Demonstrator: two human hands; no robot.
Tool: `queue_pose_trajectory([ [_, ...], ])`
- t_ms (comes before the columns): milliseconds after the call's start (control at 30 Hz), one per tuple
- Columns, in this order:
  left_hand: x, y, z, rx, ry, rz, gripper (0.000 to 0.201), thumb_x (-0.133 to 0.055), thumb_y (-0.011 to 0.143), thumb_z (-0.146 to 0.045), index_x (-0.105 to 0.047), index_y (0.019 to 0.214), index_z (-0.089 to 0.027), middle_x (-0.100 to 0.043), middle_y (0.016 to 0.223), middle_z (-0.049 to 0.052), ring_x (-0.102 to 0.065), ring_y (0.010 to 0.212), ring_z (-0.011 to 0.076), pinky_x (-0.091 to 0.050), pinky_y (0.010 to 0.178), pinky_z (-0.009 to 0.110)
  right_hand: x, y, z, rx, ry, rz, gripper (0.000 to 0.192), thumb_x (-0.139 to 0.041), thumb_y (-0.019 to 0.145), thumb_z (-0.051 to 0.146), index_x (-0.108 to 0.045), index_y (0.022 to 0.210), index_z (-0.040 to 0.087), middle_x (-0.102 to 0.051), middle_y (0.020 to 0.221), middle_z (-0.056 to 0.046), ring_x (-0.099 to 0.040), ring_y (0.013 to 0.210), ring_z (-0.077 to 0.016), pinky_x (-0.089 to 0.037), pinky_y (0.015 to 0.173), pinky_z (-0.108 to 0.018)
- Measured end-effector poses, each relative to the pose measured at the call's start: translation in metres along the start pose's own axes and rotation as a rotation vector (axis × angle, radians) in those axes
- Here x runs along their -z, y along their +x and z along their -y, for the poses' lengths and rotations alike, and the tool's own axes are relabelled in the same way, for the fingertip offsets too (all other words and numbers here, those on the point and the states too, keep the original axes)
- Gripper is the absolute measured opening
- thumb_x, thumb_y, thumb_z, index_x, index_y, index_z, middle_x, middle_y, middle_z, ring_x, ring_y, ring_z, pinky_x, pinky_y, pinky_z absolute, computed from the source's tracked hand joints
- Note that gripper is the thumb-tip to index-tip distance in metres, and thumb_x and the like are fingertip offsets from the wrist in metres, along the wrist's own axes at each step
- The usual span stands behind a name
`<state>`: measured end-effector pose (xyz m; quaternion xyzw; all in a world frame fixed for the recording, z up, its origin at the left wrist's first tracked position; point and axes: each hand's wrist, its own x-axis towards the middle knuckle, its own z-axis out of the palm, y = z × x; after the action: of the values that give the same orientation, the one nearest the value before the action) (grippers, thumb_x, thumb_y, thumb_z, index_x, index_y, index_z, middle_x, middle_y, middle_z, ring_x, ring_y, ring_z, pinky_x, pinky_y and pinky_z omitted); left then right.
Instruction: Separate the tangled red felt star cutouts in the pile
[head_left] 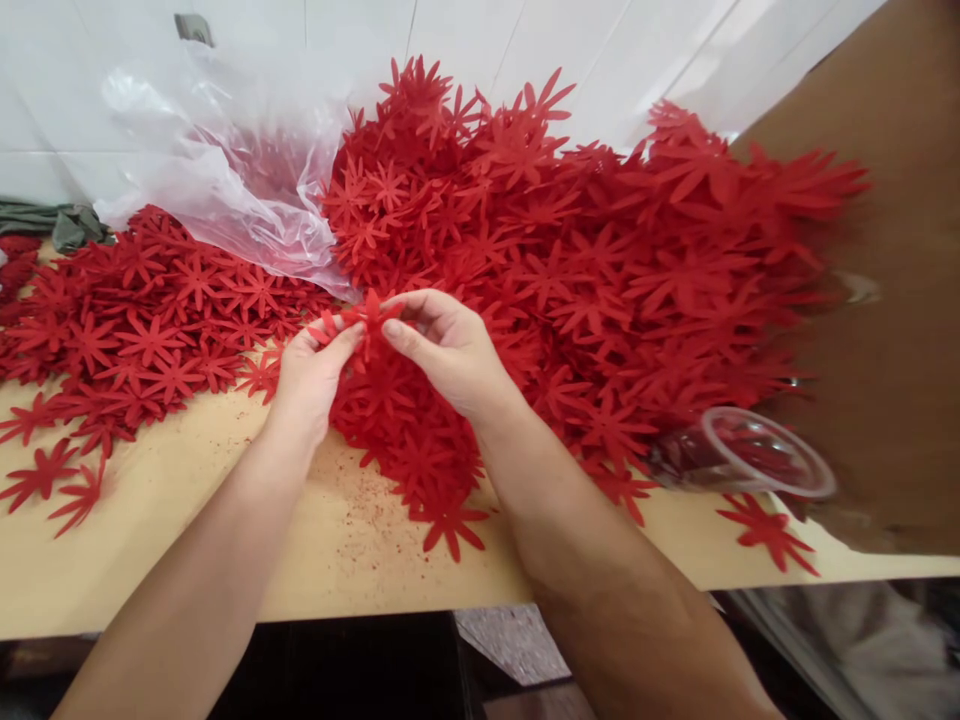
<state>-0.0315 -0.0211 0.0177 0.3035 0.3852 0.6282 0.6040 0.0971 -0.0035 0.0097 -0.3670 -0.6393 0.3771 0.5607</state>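
Note:
Both hands meet near the middle of the view, above the table. My left hand (315,365) pinches red flower-shaped petal pieces (373,318) between thumb and fingers. From the other side my right hand (450,350) grips the same pieces with thumb and forefinger. How many layers are between the fingers I cannot tell. Behind and below the hands rises a big heap of similar red petal pieces (555,250), part of it hidden by the right hand and wrist. A lower, spread pile of red petal pieces (172,310) lies to the left.
A clear plastic bag (232,190) rests between the piles against the white wall (480,40). At right, a clear plastic cup (765,455) lies tipped beside a brown cardboard sheet (885,300). Red crumbs dot the table (172,520). Dark green cloth (75,228) sits far left.

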Motion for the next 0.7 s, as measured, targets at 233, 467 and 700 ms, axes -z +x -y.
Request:
queue_pose_trajectory([
  [233, -0.001, -0.002, 0.007, -0.023, 0.058, 0.090, 0.016, -0.074, 0.058, -0.020, -0.059, 0.062, -0.016, -0.057, 0.055, -0.007, -0.048, 0.047, 0.0022, -0.039, 0.051, 0.017, -0.005, -0.002, 0.004, -0.027, 0.032, -0.111, 0.031, -0.067, 0.067, 0.049, -0.060, 0.069, 0.019, -0.059, 0.066, 0.001, -0.053, 0.063, -0.0094, -0.047, 0.063, -0.026],
  [467, 0.001, 0.002, 0.005, -0.052, 0.031, -0.003, 0.011, -0.070, 0.063, -0.019, -0.059, 0.065, -0.016, -0.057, 0.055, -0.007, -0.052, 0.051, 0.0034, -0.042, 0.055, 0.016, 0.022, 0.009, -0.024, 0.066, -0.109, -0.377, 0.025, -0.050, 0.082, 0.045, -0.058, 0.088, 0.022, -0.060, 0.073, -0.001, -0.056, 0.062, -0.0116, -0.048, 0.058, -0.028],
  [700, 0.007, 0.007, 0.011, -0.219, 0.173, -0.044, 0.021, -0.072, 0.062, -0.020, -0.065, 0.081, -0.018, -0.066, 0.075, -0.004, -0.057, 0.070, 0.0042, -0.045, 0.076, 0.017, 0.039, 0.009, -0.023, 0.388, -0.774, -0.489, 0.039, -0.054, 0.080, 0.038, -0.054, 0.116, 0.023, -0.057, 0.120, -0.012, -0.050, 0.113, -0.0270, -0.038, 0.096, -0.053],
])
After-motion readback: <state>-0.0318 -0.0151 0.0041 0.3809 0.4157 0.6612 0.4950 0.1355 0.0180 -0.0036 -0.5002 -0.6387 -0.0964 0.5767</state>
